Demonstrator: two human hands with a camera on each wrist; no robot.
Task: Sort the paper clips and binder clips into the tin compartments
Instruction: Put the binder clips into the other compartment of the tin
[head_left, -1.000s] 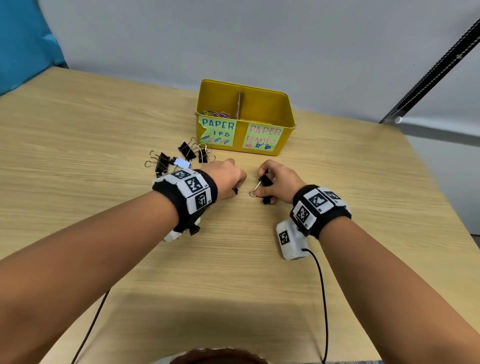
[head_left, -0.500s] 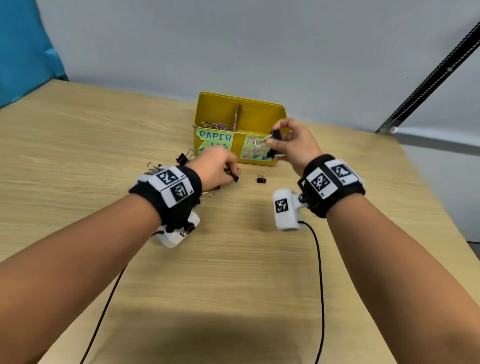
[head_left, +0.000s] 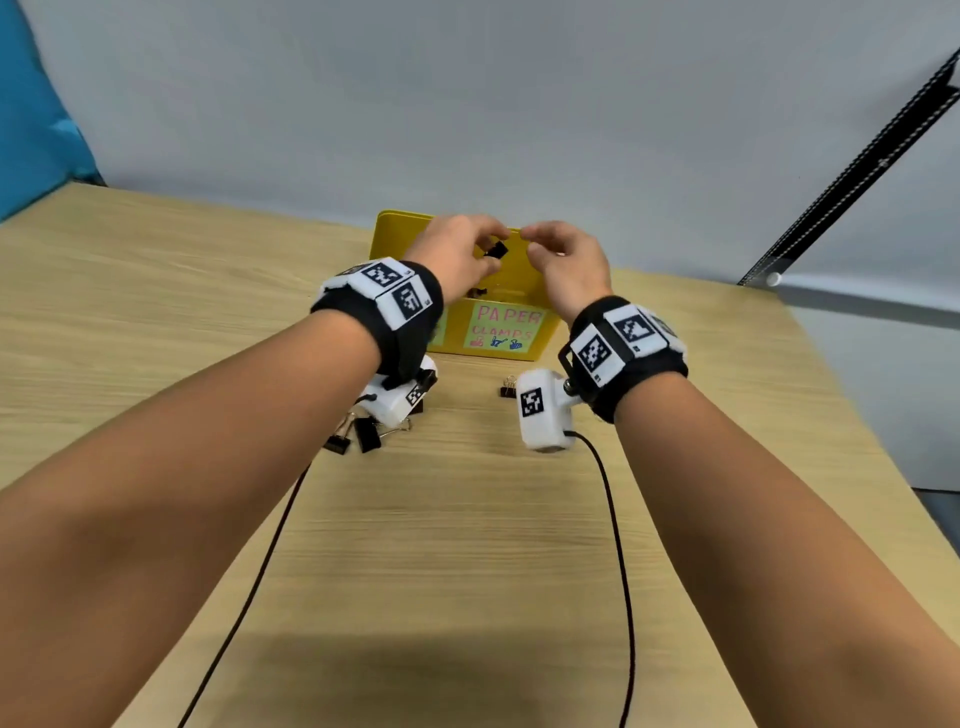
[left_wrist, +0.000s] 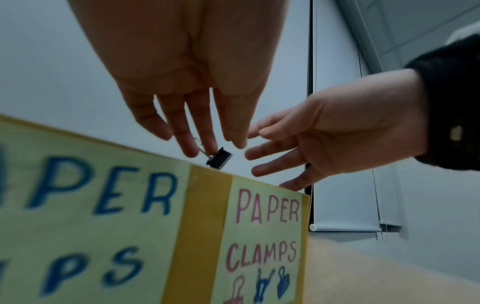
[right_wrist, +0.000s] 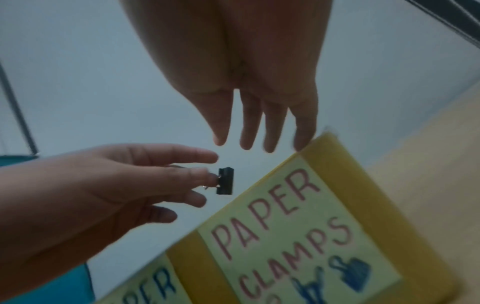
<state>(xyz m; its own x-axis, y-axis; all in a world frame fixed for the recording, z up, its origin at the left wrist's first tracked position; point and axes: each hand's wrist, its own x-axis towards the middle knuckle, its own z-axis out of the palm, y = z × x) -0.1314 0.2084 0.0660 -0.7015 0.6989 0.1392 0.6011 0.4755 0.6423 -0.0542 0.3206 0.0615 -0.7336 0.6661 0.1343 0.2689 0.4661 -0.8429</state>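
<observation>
Head view: both hands have come up from the table to above the yellow tin (head_left: 540, 291). Left hand (head_left: 457, 254) pinches a black binder clip (head_left: 497, 251); the clip the right hand (head_left: 566, 260) carried is gone, likely dropped in.

Left wrist view: clip (left_wrist: 219, 158) hangs by its wire above the tin's rim.

Right wrist view: right fingers (right_wrist: 249, 123) spread, empty. More clips (head_left: 358, 439) wait beside the tin.

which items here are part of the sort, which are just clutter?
Job:
- yellow tin with its PAPER CLAMPS label
- black binder clip pinched by left hand
- right hand, open
- loose binder clips and one more on the table

Lying about:
- wrist cameras, cables
</observation>
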